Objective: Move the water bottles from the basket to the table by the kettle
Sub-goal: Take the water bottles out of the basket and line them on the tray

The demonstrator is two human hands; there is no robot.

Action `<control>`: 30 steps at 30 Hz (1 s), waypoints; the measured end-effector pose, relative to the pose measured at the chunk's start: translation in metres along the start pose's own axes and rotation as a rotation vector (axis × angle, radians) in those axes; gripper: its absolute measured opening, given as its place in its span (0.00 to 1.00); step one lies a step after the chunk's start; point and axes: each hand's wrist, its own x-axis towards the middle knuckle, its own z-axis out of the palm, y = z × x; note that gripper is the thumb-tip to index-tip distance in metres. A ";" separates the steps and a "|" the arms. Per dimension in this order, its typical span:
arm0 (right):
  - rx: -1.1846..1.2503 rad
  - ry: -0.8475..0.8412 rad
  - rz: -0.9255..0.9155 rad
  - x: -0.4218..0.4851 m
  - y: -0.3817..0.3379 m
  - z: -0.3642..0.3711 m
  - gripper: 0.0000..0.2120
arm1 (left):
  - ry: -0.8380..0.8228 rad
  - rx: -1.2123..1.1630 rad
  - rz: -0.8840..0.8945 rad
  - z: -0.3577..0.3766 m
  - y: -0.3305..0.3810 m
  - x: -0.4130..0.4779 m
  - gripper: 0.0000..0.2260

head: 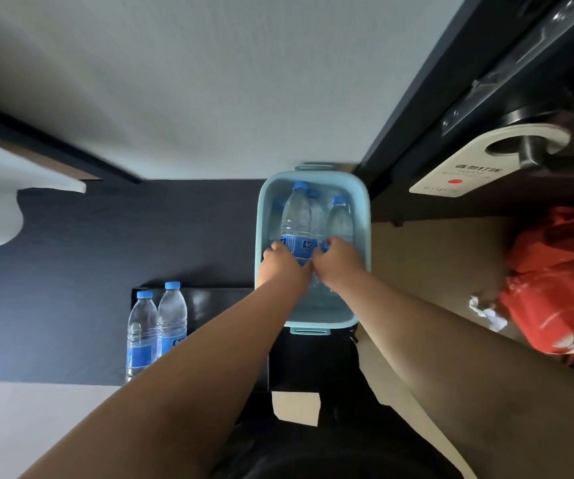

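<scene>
Where the dark tray [209,302] sits at lower left, two clear water bottles [156,331] with blue caps and blue labels stand upright, side by side and touching. Next: light blue plastic basket [364,236], holding several more capped bottles. Left hand [284,266] and right hand [339,259], both inside the basket, close together around one labelled bottle [296,223], fingers wrapped at its label. Far right: white door hanger [479,164] with red dot; orange plastic bag [555,281]; crumpled white paper [486,311].
</scene>
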 end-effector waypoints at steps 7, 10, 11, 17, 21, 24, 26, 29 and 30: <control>0.091 -0.019 0.003 0.004 0.004 -0.007 0.18 | -0.025 -0.014 -0.007 -0.007 -0.001 0.001 0.31; 0.048 -0.062 -0.013 0.000 0.001 -0.012 0.11 | -0.033 -0.034 -0.021 -0.016 -0.005 -0.008 0.25; 0.018 -0.069 -0.016 -0.001 -0.001 -0.012 0.10 | -0.039 -0.039 -0.024 -0.019 -0.007 -0.012 0.24; -0.117 -0.083 -0.016 -0.008 -0.007 -0.009 0.12 | 0.001 -0.101 0.030 -0.035 -0.016 -0.034 0.22; -0.108 -0.088 -0.017 -0.009 -0.011 -0.001 0.16 | 0.038 -0.123 0.052 -0.047 -0.024 -0.041 0.26; -0.141 -0.096 -0.025 -0.011 -0.016 0.006 0.20 | 0.060 -0.149 0.059 -0.057 -0.035 -0.043 0.27; -0.135 -0.094 -0.014 -0.010 -0.017 0.008 0.21 | 0.068 -0.162 0.056 -0.063 -0.042 -0.046 0.28; -0.139 -0.096 0.024 -0.007 -0.021 0.010 0.21 | 0.072 -0.155 0.061 -0.070 -0.055 -0.047 0.25; -0.129 -0.099 0.035 -0.007 -0.023 0.011 0.20 | 0.080 -0.149 0.061 -0.072 -0.060 -0.047 0.23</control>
